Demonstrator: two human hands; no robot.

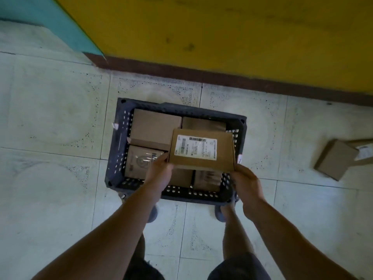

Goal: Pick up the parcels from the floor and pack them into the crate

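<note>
The cardboard parcel point(201, 156) pinched in your fingers point(163, 158) is plain matt brown board, smooth, with a white paper label point(195, 146) on its top face. Below your fingers the crate point(118, 138) is dark, dull moulded plastic with slotted walls, and the packed box point(144, 160) just left of them carries a glossy clear film. The floor tiles point(50, 118) around look like worn, speckled matt stone.
</note>
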